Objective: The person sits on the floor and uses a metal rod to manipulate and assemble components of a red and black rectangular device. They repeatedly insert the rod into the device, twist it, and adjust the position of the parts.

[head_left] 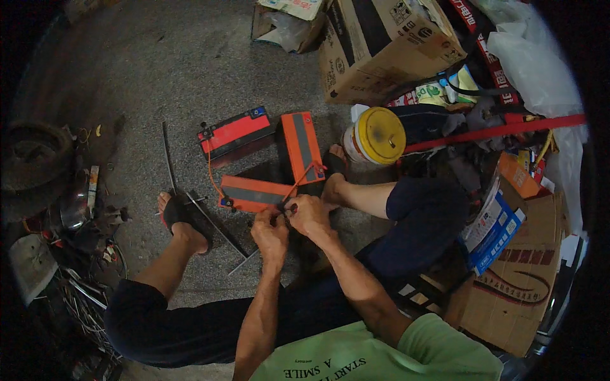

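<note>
We have speckled floor [159, 70] stretching toward eleven o'clock, edged by a tyre [62, 141] at nine and a printed cardboard carton [356, 47] at one. Dark lettering crosses our green T-shirt [394, 355]. Our left hand [270, 233] and right hand [309, 216] meet, fingers curled narrow, contents unclear; the nearest orange-and-grey battery [251, 192] sits at eleven o'clock from the left, ten from the right.

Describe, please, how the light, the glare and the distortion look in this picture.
Head view: fisheye distortion, with corners falling to black; head view: the tyre at left sits in dim shadow; head view: the plastic sheeting at upper right looks pale and bright; head view: fine detail between the left hand and right hand is too small and dark to tell.
</note>
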Motion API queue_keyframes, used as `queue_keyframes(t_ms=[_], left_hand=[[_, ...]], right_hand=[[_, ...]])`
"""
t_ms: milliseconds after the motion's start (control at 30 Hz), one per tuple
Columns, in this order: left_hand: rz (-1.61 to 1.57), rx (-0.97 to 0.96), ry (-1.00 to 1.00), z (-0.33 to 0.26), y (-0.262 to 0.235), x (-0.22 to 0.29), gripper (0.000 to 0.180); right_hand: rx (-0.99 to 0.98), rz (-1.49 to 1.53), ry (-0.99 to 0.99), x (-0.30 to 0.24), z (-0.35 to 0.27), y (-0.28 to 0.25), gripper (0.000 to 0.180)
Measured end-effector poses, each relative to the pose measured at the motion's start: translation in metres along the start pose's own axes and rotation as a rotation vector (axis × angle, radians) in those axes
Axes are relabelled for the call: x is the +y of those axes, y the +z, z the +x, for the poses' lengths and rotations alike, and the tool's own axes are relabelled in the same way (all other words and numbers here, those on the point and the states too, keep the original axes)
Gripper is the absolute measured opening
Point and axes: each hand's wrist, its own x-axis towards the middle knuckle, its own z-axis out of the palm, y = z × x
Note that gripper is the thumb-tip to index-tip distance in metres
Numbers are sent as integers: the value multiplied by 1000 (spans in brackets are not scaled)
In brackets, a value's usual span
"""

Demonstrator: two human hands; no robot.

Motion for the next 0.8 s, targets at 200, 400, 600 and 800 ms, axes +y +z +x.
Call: queue_keyframes(t_ms=[200, 400, 600, 800], left_hand=[[-31, 61, 71, -5, 0, -4, 12], [2, 34, 9, -4, 0, 1, 11], [-51, 6, 40, -6, 0, 5, 14], [-32, 34, 71, -5, 2, 4, 14]], right_hand=[[46, 12, -37, -1, -9, 0, 15], [71, 16, -18, 6, -5, 11, 15], [104, 85, 12, 3, -7, 6, 12], [112, 41, -11, -2, -10, 6, 13]])
